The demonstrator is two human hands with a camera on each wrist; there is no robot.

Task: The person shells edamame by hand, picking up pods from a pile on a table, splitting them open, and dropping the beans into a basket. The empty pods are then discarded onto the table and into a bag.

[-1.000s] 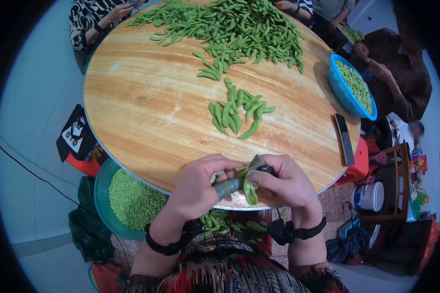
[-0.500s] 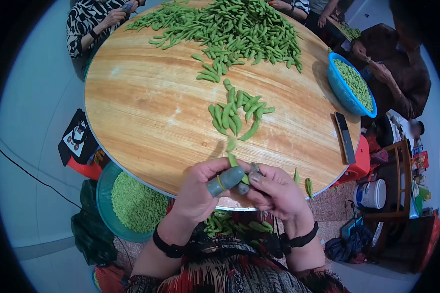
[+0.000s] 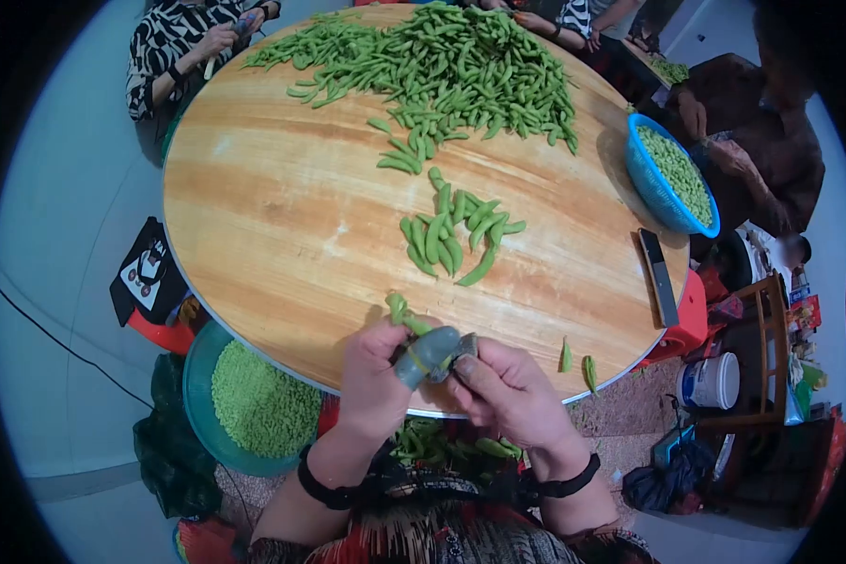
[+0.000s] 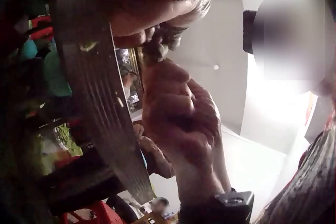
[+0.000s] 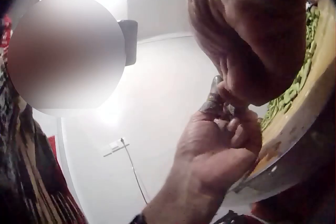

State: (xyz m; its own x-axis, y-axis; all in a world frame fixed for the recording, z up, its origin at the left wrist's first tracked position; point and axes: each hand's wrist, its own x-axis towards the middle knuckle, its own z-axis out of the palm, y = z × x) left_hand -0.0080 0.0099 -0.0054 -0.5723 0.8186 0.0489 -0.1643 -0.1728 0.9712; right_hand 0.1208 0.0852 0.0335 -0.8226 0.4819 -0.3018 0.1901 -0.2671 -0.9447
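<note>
My left hand [image 3: 371, 376] grips a green soybean pod [image 3: 398, 305] over the table's near edge, the pod's tip standing out past the fingers. A grey-green thumb cover [image 3: 430, 352] with a yellow band sits on the left thumb and lies across the pod. Close against it, my right hand [image 3: 512, 390] pinches at the pod's lower end with thumb and a finger in a dark grey finger cover [image 3: 466, 346]; that end is hidden. Both hands also meet in the wrist views, where the left hand [image 5: 215, 150] has its thumb cover pointing up. A small group of pods [image 3: 432, 240] lies ahead.
A big heap of pods [image 3: 451, 70] covers the far side of the round wooden table [image 3: 263, 216]. Two pods [image 3: 589, 372] lie at the right edge, near a phone [image 3: 658, 277]. A blue basin [image 3: 637, 174] and a lower green basin [image 3: 197, 414] hold shelled beans. Other people sit around.
The split pod in my right hand a second ago is gone from it, and two pods now lie at the table's right edge. A fresh pod is between my hands, which have shifted slightly left.
</note>
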